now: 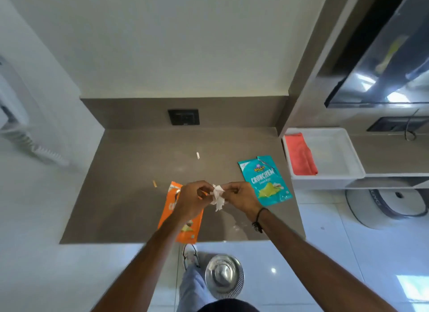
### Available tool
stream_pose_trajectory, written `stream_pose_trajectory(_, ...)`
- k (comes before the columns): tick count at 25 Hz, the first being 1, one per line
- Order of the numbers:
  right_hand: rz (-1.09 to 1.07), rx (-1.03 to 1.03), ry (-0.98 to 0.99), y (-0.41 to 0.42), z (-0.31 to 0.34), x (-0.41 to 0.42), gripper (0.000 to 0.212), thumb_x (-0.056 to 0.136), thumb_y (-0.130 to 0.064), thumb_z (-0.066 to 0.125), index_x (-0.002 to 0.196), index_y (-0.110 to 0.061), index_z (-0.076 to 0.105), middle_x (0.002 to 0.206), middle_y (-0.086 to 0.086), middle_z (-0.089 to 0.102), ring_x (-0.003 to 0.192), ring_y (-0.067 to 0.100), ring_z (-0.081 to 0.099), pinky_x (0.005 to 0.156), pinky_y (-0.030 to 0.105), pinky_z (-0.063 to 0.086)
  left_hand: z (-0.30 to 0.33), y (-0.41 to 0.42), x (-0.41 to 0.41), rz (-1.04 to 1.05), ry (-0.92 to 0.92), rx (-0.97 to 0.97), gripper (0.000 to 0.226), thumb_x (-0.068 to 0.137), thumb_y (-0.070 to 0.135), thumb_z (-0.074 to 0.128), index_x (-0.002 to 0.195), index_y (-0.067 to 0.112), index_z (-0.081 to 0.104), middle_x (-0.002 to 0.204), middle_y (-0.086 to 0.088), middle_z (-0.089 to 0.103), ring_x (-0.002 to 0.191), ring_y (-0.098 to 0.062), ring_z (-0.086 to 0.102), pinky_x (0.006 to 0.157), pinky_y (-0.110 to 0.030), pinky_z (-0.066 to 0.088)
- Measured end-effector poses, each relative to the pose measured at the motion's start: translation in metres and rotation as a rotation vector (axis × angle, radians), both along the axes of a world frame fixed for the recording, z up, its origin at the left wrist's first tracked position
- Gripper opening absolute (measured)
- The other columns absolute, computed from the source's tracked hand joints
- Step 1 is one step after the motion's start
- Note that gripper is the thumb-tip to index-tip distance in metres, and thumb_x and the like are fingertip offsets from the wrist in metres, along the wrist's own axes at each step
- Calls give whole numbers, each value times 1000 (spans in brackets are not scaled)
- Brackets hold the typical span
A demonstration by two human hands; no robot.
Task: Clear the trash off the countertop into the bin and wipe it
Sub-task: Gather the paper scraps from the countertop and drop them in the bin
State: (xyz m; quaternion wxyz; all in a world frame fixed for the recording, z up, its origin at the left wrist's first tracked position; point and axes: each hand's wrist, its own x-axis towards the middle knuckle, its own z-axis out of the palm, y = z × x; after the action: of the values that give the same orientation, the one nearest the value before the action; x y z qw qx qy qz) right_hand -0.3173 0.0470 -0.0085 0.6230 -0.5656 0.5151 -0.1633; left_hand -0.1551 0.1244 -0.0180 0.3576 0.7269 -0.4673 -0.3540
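Over the brown countertop (130, 195) my left hand (190, 202) and my right hand (241, 199) meet, both pinching a crumpled white paper scrap (218, 196) between them. An orange snack wrapper (189, 228) lies flat under my left hand and reaches the counter's front edge. A teal snack wrapper (265, 180) lies to the right of my hands. A small white scrap (198, 155) and a small orange scrap (154, 184) lie further back. A steel bin (224, 275) stands on the floor below the counter edge.
A white tray (334, 153) holding a folded red cloth (300, 157) sits at the counter's right end. A black socket plate (183, 117) is on the backsplash. A round robot vacuum (390, 201) rests on the floor at the right. My foot (189, 256) is beside the bin.
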Motion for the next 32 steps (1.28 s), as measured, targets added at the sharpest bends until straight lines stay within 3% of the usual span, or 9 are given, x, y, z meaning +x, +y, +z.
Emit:
stream_pose_trajectory(3, 96, 4, 64, 40, -5, -50, 23, 83, 1, 74, 106, 1, 78, 96, 17, 78, 78, 15, 67, 76, 26, 57, -8, 50, -45, -15, -13, 23, 16, 74, 2, 86, 88, 9, 80, 81, -8, 81, 58, 2, 62, 61, -14, 49)
stream_pose_trajectory(5, 146, -72, 124, 66, -16, -75, 21, 80, -6, 80, 101, -6, 81, 94, 9, 79, 77, 9, 67, 70, 16, 54, -19, 77, -69, -23, -16, 54, 15, 74, 4, 86, 85, 11, 81, 77, -3, 81, 60, 2, 62, 61, -16, 48)
stream_pose_trajectory(8, 153, -128, 198, 100, -46, -95, 12, 77, -8, 81, 90, -10, 82, 83, -3, 75, 65, -2, 64, 61, 5, 46, -47, 108, -101, -8, -24, 105, 12, 76, 4, 84, 80, 13, 78, 66, 11, 73, 56, 3, 63, 57, -6, 44)
stream_pose_trajectory(12, 135, -44, 351, 133, -117, -114, 11, 77, -14, 76, 81, -25, 79, 82, -9, 76, 62, 4, 65, 63, 21, 52, -117, 135, -132, 55, -7, 178, 8, 76, 5, 84, 77, 7, 77, 61, 9, 70, 54, 5, 66, 56, -3, 43)
stream_pose_trajectory(16, 76, 38, 468, 137, -219, -124, 18, 76, -8, 74, 84, -23, 81, 90, -3, 80, 83, 17, 74, 80, 30, 59, -226, 141, -150, 166, 18, 293, 9, 77, -2, 77, 83, 5, 77, 76, -9, 80, 65, -10, 70, 67, -19, 52)
stream_pose_trajectory(20, 136, 113, 559, 143, -342, -129, 24, 75, -1, 70, 89, -17, 81, 93, 1, 80, 93, 18, 74, 87, 20, 53, -346, 145, -160, 200, 4, 362, 14, 79, 1, 76, 92, 7, 78, 88, -13, 83, 78, -21, 77, 79, -32, 62)
stream_pose_trajectory(23, 155, 254, 582, 148, -399, -136, 34, 75, -10, 75, 108, -20, 78, 102, 3, 80, 102, 17, 73, 92, 15, 48, -400, 157, -160, 189, 0, 511, 28, 87, 2, 67, 113, 10, 73, 110, -13, 81, 99, -25, 77, 90, -35, 61)
stream_pose_trajectory(27, 163, 338, 625, 155, -393, -151, 32, 77, -24, 77, 109, -23, 77, 107, 5, 78, 106, 23, 71, 91, 20, 50, -386, 177, -154, 173, -35, 645, 36, 89, 2, 63, 124, 8, 69, 125, -13, 76, 115, -29, 72, 101, -36, 57)
stream_pose_trajectory(32, 166, 325, 546, 153, -295, -155, 22, 79, -15, 70, 99, -20, 78, 105, 13, 77, 103, 31, 72, 95, 34, 57, -284, 185, -155, 247, -38, 641, 25, 90, 3, 59, 108, 6, 76, 111, -10, 81, 105, -25, 75, 97, -34, 59)
